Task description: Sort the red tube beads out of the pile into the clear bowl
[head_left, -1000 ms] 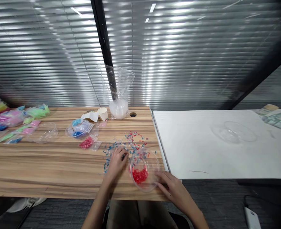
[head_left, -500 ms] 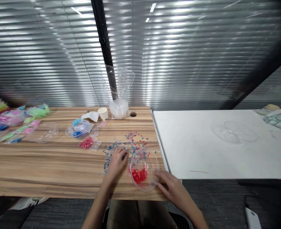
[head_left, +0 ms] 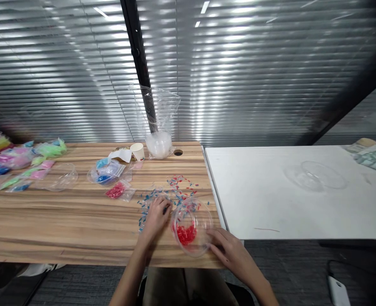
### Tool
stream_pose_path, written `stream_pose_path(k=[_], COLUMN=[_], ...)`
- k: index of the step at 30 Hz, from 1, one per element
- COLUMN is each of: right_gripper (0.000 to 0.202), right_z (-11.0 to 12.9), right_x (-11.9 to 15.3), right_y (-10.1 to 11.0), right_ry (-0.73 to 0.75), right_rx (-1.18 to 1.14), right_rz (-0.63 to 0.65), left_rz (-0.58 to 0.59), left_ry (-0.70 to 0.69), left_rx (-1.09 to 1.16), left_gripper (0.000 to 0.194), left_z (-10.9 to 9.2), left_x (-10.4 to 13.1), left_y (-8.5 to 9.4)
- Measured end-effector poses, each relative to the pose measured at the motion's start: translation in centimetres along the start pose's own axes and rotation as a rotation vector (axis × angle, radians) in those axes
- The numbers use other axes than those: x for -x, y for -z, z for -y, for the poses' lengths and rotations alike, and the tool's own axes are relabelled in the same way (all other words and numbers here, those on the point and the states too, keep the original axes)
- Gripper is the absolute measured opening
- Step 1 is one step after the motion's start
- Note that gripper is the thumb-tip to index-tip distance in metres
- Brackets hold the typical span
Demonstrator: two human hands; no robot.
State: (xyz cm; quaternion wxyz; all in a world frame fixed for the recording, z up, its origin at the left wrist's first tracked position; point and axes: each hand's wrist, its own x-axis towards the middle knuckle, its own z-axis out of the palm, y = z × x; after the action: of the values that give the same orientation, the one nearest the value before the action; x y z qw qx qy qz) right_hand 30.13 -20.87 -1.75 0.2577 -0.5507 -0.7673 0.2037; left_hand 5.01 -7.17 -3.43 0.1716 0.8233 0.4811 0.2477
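A clear plastic bowl [head_left: 203, 242] stands tilted near the front edge of the wooden table, with a heap of small red tube-like pieces [head_left: 186, 235] inside it. My right hand [head_left: 229, 248] grips its right rim between thumb and fingers. To the left of the bowl, my left hand [head_left: 157, 214] rests low over the tabletop, its fingers curled together and pointing down. Whatever is under those fingertips is hidden. Loose blue and red pieces [head_left: 179, 191] lie scattered around the left hand and beyond the bowl.
A bag of red pieces [head_left: 116, 190], a clear bowl holding blue packets [head_left: 106, 172], a paper cup [head_left: 138, 151] and white bowls in plastic wrap [head_left: 159, 144] stand farther back. Coloured bags [head_left: 15, 157] lie far left. A white table [head_left: 254, 191] adjoins on the right.
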Motion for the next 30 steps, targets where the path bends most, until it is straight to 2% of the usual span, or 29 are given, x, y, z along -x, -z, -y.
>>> stream_pose_path(k=[14, 22, 30], right_gripper=[0.026, 0.025, 0.027], right_z=[-0.28, -0.34, -0.27], right_x=[-0.09, -0.11, 0.12], right_y=[-0.14, -0.2, 0.01], right_ry=[0.006, 0.039, 0.053], right_rx=[0.013, 0.037, 0.046], right_rz=[0.022, -0.014, -0.041], left_rz=[0.011, 0.017, 0.008], left_ry=[0.005, -0.004, 0.03], left_rx=[-0.019, -0.023, 0.133], left_gripper=[0.016, 0.017, 0.013], left_z=[-0.23, 0.09, 0.56], left_x=[0.06, -0.02, 0.07], left_y=[0.11, -0.06, 0.11])
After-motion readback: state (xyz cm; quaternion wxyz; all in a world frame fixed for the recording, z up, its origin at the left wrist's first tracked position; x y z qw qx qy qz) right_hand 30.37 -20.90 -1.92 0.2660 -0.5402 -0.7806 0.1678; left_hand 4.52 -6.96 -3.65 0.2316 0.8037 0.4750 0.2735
